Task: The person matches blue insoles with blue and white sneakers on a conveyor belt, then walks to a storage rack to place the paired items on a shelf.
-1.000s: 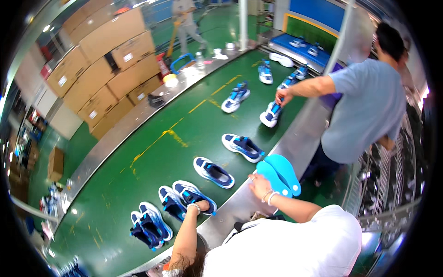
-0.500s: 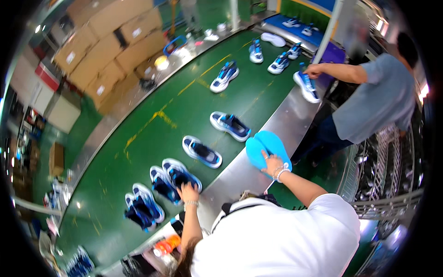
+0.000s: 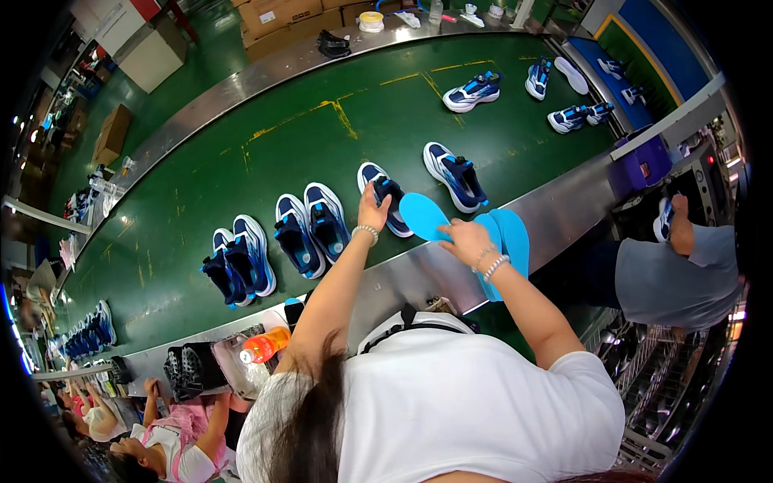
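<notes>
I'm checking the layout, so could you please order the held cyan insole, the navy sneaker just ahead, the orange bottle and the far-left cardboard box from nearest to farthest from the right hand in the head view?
From the right hand:
1. Cyan insole: in its grasp.
2. Navy sneaker: just ahead.
3. Orange bottle: lower left.
4. Cardboard box: far upper left.

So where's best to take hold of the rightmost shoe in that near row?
Probably by the heel collar of that shoe, from above on the near side: it stands sole-down, its opening faces up, and its heel points toward the near metal ledge. Staying above the blue insoles seems wise.
</notes>
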{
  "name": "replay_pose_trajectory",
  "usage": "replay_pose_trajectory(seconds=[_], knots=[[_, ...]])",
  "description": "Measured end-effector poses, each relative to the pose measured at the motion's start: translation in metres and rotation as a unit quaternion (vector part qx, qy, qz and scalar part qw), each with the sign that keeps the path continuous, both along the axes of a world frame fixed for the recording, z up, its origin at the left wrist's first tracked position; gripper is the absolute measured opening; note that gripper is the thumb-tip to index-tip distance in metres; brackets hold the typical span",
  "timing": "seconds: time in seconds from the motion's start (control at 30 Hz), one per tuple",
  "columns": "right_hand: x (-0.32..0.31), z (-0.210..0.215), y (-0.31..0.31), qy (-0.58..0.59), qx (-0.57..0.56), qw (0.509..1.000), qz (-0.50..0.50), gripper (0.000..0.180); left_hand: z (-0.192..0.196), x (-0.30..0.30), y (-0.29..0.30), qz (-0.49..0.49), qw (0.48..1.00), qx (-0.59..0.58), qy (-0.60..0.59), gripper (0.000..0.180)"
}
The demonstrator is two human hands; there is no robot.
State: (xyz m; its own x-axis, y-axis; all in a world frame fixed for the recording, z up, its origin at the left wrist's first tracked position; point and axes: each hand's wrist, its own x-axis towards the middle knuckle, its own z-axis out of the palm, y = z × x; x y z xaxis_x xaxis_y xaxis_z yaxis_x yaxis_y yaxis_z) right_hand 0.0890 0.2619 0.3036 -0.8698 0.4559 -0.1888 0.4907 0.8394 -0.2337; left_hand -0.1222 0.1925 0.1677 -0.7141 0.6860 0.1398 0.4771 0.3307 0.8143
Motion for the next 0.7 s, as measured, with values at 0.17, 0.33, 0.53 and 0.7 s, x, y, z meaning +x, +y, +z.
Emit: replay_pose_trajectory(seconds=[0.17,0.33,0.53,0.7], knots=[[-0.063,-0.020,0.021,-0.128,0.079,0.982,0.111,0.017,0.012,-0.012,0.026,0.039,0.994,-0.102,-0.030,0.038],[-0.100,-0.065,0.019,-0.096,0.130,0.975,0.153,0.014,0.014,-0.018,0.016,0.023,0.982,-0.184,-0.026,0.046],[-0.118,-0.086,-0.007,-0.098,0.093,0.987,0.091,0.013,0.009,-0.016,0.005,-0.003,0.982,-0.189,-0.023,0.044],[-0.093,-0.062,-0.002,-0.068,0.069,0.995,0.037,0.013,-0.004,-0.008,-0.009,-0.076,0.980,-0.182,0.007,0.038]])
